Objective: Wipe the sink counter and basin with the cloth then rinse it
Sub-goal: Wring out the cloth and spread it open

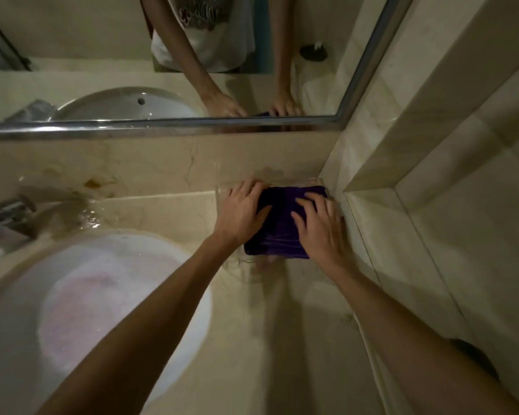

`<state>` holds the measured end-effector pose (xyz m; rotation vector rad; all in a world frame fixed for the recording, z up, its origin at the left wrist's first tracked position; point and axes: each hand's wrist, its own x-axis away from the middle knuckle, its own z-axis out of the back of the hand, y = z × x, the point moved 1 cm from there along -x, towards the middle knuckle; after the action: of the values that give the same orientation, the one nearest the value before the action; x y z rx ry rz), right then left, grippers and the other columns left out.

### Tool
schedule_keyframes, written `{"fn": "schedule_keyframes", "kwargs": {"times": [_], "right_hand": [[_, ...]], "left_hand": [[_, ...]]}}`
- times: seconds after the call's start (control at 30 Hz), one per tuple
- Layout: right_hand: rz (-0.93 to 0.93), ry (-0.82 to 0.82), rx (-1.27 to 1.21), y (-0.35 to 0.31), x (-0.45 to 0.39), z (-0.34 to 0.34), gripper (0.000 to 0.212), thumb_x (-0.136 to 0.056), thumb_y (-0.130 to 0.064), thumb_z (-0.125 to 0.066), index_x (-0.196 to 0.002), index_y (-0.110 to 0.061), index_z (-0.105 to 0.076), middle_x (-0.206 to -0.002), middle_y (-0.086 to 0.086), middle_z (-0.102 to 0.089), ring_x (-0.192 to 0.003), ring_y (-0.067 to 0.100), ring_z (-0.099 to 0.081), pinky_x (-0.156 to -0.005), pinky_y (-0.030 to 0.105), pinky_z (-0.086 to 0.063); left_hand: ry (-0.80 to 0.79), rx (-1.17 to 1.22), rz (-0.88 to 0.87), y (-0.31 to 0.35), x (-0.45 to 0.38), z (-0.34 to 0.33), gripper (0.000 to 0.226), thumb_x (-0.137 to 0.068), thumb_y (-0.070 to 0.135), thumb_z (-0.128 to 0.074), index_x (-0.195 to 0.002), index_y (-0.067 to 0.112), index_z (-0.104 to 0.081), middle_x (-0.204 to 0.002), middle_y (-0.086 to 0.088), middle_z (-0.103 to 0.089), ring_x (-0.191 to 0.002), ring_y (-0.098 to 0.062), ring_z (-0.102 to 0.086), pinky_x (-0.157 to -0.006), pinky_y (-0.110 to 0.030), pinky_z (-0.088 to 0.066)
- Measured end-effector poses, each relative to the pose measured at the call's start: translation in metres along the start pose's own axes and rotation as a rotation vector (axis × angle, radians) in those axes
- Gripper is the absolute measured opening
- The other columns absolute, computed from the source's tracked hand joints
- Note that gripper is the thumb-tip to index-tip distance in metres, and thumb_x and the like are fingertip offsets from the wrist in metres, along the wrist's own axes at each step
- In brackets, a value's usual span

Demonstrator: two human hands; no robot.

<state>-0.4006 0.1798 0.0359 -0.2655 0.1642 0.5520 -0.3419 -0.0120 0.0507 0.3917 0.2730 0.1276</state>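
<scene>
A dark purple cloth (277, 226), folded into a rough rectangle, lies flat on the beige counter (282, 324) in the back right corner, where the counter meets the tiled side wall (432, 205) and the low ledge under the mirror (162, 55). Both hands press on it from above. The left hand (240, 214) rests on the cloth's left edge with its fingers spread and fairly straight; the fingertips reach past the far edge of the cloth onto the counter, and the thumb lies across the fabric. The right hand (321, 229) covers the cloth's right side, fingers spread and laid flat on the fabric, pointing toward the back wall, with its outer edge close beside the side wall. Neither hand pinches or bunches the cloth; the middle strip of it shows between the two hands, and its near edge shows below the left wrist.

The counter around the cloth shines wet, with streaks near its corners. To the left sits the white round basin (72, 295), blurred, and behind it a faucet (9, 211), partly out of view. The mirror reflects both arms and the basin.
</scene>
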Motion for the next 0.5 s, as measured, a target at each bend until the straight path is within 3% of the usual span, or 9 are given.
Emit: {"fn": "schedule_keyframes", "kwargs": {"times": [0.07, 0.13, 0.2, 0.37, 0.43, 0.5], "right_hand": [[-0.02, -0.089, -0.077, -0.002, 0.019, -0.007, 0.058, -0.103, -0.05, -0.032, -0.138, -0.011, -0.057, -0.144, 0.009, -0.055, -0.132, 0.029, -0.052, -0.106, 0.046, -0.047], [0.007, -0.15, -0.062, -0.001, 0.026, -0.012, 0.069, -0.104, -0.055, -0.019, -0.146, -0.009, -0.05, -0.153, 0.011, -0.047, -0.143, 0.028, -0.042, -0.117, 0.046, -0.036], [0.017, -0.225, -0.046, -0.002, 0.02, -0.008, 0.072, -0.102, -0.056, -0.015, -0.152, -0.01, -0.041, -0.16, 0.01, -0.038, -0.15, 0.026, -0.031, -0.122, 0.044, -0.026], [0.007, -0.306, 0.003, -0.006, 0.01, 0.0, 0.059, -0.108, -0.043, -0.027, -0.158, -0.012, -0.026, -0.167, 0.007, -0.021, -0.155, 0.022, -0.014, -0.125, 0.04, -0.012], [-0.026, -0.298, -0.014, -0.016, 0.013, 0.005, 0.055, -0.108, -0.037, -0.034, -0.156, -0.01, -0.03, -0.165, 0.009, -0.024, -0.154, 0.025, -0.019, -0.124, 0.041, -0.016], [-0.065, -0.271, -0.099, -0.031, 0.025, 0.018, 0.051, -0.105, -0.027, -0.045, -0.152, -0.009, -0.039, -0.161, 0.01, -0.033, -0.146, 0.029, -0.032, -0.12, 0.044, -0.029]], "left_hand": [[-0.086, 0.018, -0.064, 0.0, 0.024, -0.007, 0.057, -0.094, 0.05, -0.052, -0.142, 0.018, -0.051, -0.144, -0.005, -0.053, -0.132, -0.026, -0.049, -0.105, -0.04, -0.04], [-0.183, -0.037, -0.113, -0.003, 0.04, -0.017, 0.066, -0.097, 0.057, -0.038, -0.147, 0.016, -0.047, -0.159, -0.007, -0.038, -0.15, -0.026, -0.03, -0.121, -0.044, -0.028], [-0.231, -0.089, -0.119, -0.007, 0.042, -0.02, 0.071, -0.098, 0.059, -0.027, -0.151, 0.015, -0.042, -0.164, -0.008, -0.027, -0.154, -0.024, -0.017, -0.125, -0.046, -0.016], [-0.375, -0.171, -0.066, 0.002, 0.029, -0.009, 0.063, -0.102, 0.051, -0.033, -0.156, 0.019, -0.031, -0.168, -0.005, -0.015, -0.156, -0.023, -0.007, -0.125, -0.052, -0.011], [-0.402, -0.166, -0.043, 0.007, 0.031, 0.003, 0.06, -0.102, 0.045, -0.042, -0.156, 0.02, -0.032, -0.168, -0.005, -0.016, -0.155, -0.024, -0.011, -0.124, -0.051, -0.015], [-0.401, -0.116, -0.029, 0.014, 0.047, 0.023, 0.055, -0.1, 0.039, -0.049, -0.151, 0.019, -0.04, -0.164, -0.006, -0.027, -0.15, -0.026, -0.029, -0.119, -0.047, -0.029]]}}
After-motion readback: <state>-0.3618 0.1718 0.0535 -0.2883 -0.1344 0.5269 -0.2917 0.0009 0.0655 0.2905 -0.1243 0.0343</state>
